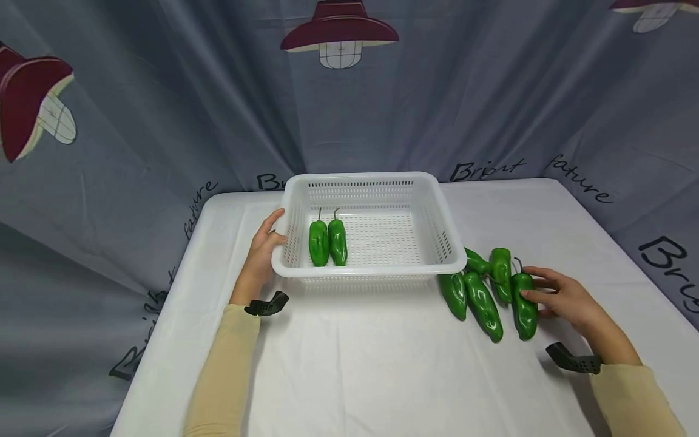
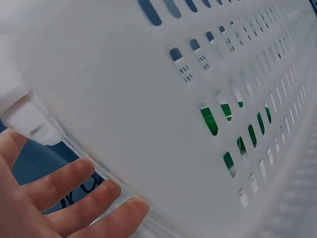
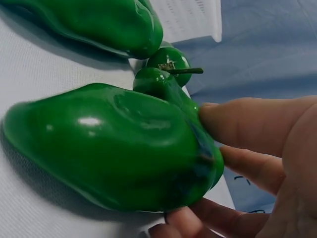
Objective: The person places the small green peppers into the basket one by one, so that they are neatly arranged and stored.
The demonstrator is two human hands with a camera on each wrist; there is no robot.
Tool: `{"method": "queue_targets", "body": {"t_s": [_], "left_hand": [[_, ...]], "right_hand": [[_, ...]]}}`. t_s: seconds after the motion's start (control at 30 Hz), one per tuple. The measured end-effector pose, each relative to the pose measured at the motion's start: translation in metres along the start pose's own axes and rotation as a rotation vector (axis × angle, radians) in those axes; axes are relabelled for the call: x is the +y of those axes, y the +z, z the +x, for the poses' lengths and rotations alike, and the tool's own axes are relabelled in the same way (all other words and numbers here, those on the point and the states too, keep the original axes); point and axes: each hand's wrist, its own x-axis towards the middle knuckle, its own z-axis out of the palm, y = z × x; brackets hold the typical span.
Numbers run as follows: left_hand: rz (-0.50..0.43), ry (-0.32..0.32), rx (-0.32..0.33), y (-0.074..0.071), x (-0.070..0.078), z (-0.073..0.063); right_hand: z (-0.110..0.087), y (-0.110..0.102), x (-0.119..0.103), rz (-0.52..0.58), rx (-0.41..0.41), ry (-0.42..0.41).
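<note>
A white plastic basket (image 1: pixel 371 270) with slotted walls stands on the table, and two green peppers (image 1: pixel 327 243) lie side by side at its left end. My left hand (image 1: pixel 262 252) is at the basket's left side; in the left wrist view its fingers (image 2: pixel 119 218) reach straight against the outer wall, touching it near the rim. On the right, my right hand (image 1: pixel 565 300) holds the rightmost green pepper (image 1: pixel 525 309) between thumb and fingers, down at table level. The right wrist view shows this pepper (image 3: pixel 114 148) close up, with fingertips partly hidden beneath it.
Several more green peppers (image 1: pixel 483 306) lie bunched left of my right hand, by the basket's front right corner. Behind the white-covered table (image 1: pixel 382 364) hangs a grey-blue curtain (image 1: pixel 235 91) printed with lamps and lettering. Each wrist wears a black mount (image 1: pixel 267 304).
</note>
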Motion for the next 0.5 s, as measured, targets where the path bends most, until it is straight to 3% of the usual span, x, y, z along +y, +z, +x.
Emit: {"method": "queue_targets", "body": {"t_s": [0.5], "left_hand": [[-0.008, -0.001, -0.001, 0.001, 0.001, -0.001]], "right_hand": [[0.0, 0.007, -0.017, -0.079, -0.003, -0.037]]}}
